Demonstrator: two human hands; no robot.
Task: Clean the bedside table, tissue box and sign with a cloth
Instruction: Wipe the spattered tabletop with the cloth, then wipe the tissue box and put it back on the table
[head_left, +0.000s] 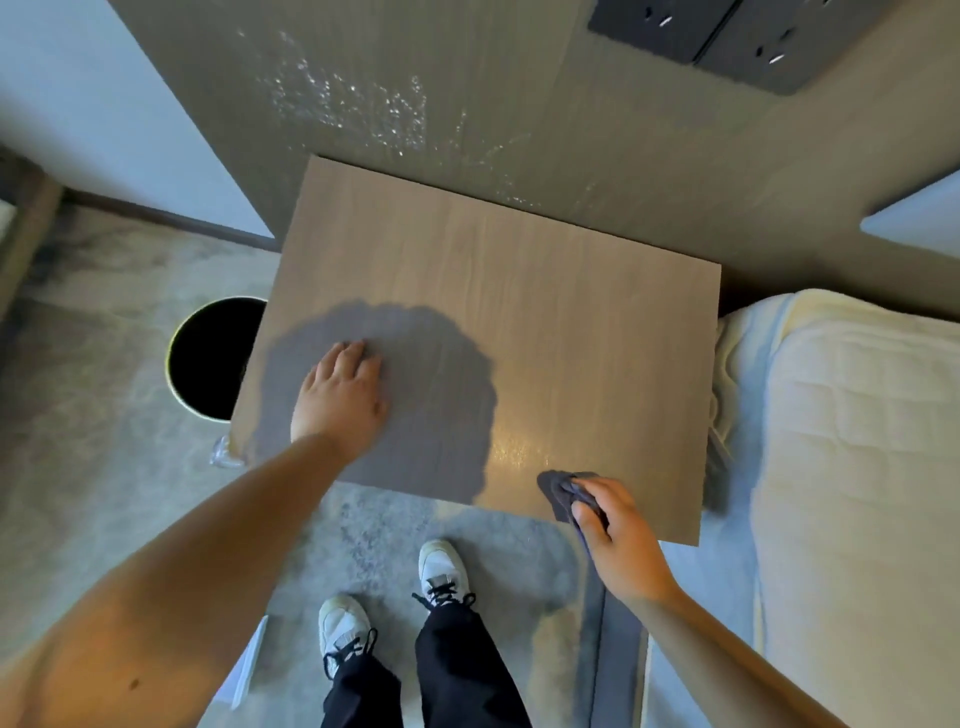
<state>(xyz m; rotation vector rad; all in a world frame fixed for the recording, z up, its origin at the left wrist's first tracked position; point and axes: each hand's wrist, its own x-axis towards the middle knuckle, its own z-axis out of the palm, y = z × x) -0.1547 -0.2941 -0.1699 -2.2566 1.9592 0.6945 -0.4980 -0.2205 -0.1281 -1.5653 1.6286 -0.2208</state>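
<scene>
Surface (519, 270) of wood fills the middle of the frame, seen from above, with a dark shadow over its lower left part. Left hand (340, 397) lies flat on that shadowed part, palm down, its fingers (353, 353) nearly straight and close together, holding nothing. Right hand (621, 540) sits at the lower right edge of the surface, its fingers curled round a bunched dark cloth (563, 491) that presses on the wood (a glossy patch shines just above and left of it). Bin (213, 358), round and black inside, stands on the carpet at the left, touching or just beside the surface's edge. Bed (857, 467) with pale bedding runs down the right side. Two dark sockets (727, 36) sit on the wall panel at the upper right
</scene>
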